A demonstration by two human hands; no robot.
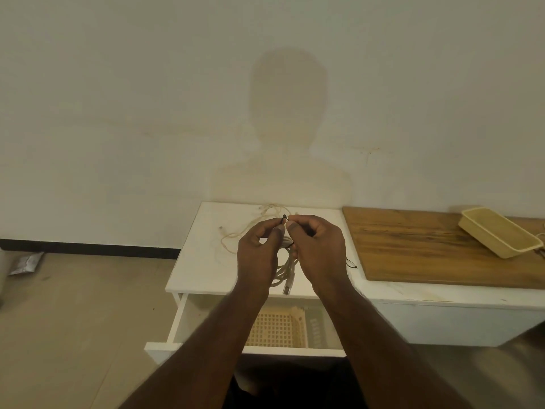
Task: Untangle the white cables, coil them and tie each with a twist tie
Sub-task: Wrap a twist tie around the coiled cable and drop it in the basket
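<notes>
Frame ctr: my left hand [259,252] & right hand [320,249] each pinch an end of the thin dark twist tie [284,217] w/ thumb + forefinger, above the white table [191,261]. Coiled white cable [284,271] hangs between my palms; loose white cable [236,231] lies behind, upper-left.

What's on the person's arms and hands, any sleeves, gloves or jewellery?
Nothing worn shows. The left hand and right hand are bare: no gloves, rings or watch visible. Both forearms are bare to the bottom edge of the frame, no sleeves in view.
</notes>
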